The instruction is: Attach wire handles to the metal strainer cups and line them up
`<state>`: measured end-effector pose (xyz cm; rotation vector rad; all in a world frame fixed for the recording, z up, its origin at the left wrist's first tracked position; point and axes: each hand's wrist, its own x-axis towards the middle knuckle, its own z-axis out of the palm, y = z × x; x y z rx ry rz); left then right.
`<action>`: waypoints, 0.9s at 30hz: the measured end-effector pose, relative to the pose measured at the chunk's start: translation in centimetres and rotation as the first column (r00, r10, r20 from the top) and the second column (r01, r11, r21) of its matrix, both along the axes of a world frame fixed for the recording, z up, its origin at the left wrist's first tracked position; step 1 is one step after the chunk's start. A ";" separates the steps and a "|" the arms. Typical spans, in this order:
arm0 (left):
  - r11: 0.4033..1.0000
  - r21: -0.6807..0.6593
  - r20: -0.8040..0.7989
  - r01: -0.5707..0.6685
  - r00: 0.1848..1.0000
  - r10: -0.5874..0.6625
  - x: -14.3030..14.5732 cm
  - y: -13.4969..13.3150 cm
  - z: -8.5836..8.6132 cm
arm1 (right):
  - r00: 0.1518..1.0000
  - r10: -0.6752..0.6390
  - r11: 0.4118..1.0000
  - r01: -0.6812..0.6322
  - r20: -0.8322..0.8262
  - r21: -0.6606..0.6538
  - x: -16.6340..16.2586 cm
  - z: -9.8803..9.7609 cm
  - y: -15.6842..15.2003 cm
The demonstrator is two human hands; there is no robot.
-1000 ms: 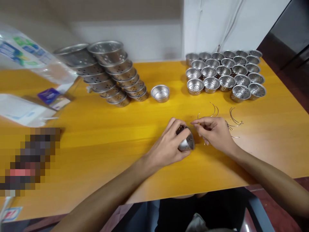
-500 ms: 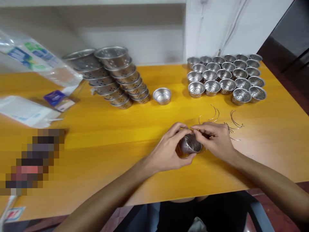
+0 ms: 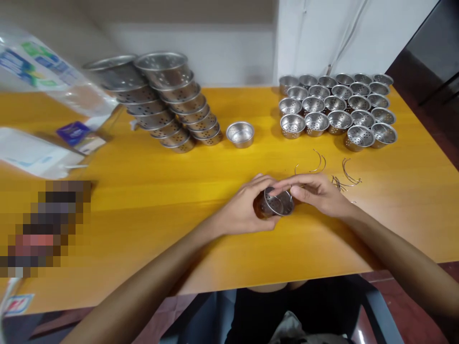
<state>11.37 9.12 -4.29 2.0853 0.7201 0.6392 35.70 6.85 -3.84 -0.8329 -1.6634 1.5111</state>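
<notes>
the left hand (image 3: 244,208) curves round a perforated metal cup (image 3: 281,204) near the middle of the yellow table (image 3: 143,205), fingers and thumb closed on its outer wall; the cup tilts with its mouth toward the right, and its base is hidden in the palm. the right hand (image 3: 317,193) reaches in from the right, its index finger laid across the cup's mouth and its thumb by the rim; whether anything is pinched between them i cannot tell. thin bent wires (image 3: 337,183) lie just beyond that hand, some partly covered by it. far right, rows of similar cups (image 3: 339,122) overlap, hiding one another's sides. a lone cup (image 3: 240,135) sits near two leaning stacks (image 3: 190,102). far left, clear packaging (image 3: 43,67) is blurred and cut off; nearer, a pixelated patch (image 3: 50,220) cannot be made out.
</notes>
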 end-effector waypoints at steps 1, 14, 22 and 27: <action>1.000 -0.016 0.006 0.007 1.000 -0.007 -0.1 0.1 0.0 | 1.000 0.017 1.000 -0.017 -0.002 -0.010 0.0 -0.1 0.0; 0.971 -0.228 0.014 0.069 0.998 -0.068 -0.5 0.4 -0.7 | 0.980 0.020 0.998 -0.031 0.197 0.054 -0.4 -1.8 -0.6; 0.952 -0.284 0.068 0.112 0.993 -0.096 -0.3 0.5 -0.1 | 0.974 -0.017 0.996 -0.005 0.228 0.094 -0.7 -1.7 -0.9; 0.948 -0.298 0.094 0.110 0.992 -0.086 -0.4 0.4 0.1 | 0.972 0.023 0.994 -0.049 0.234 0.103 -0.4 -1.5 -0.7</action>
